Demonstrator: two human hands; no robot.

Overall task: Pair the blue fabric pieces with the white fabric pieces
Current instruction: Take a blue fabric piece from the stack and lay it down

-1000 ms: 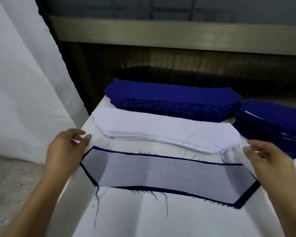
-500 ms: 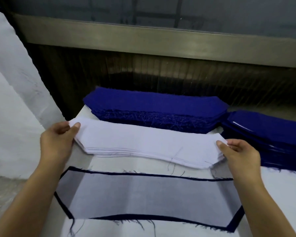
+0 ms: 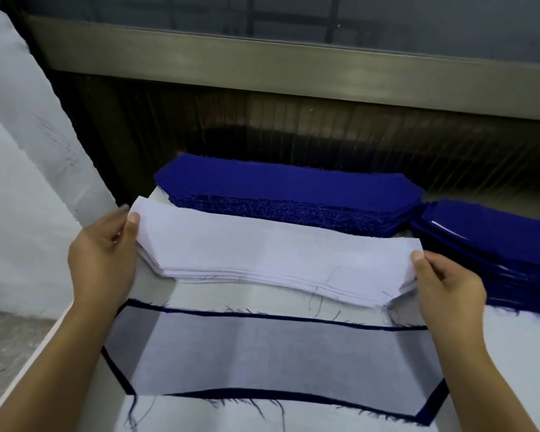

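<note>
You have dim, even light here, its source out of view; the white stack (image 3: 272, 257) drops a soft grey shadow on the desk (image 3: 200, 422) along its near edge; one thin glare streak shines on top of the right blue stack (image 3: 496, 244); the metal sill (image 3: 293, 67) bows with wide-angle distortion; everything looks slightly soft, edges most.

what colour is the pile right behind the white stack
Deep blue: the pile behind the white stack, clearest in the head view.
</note>
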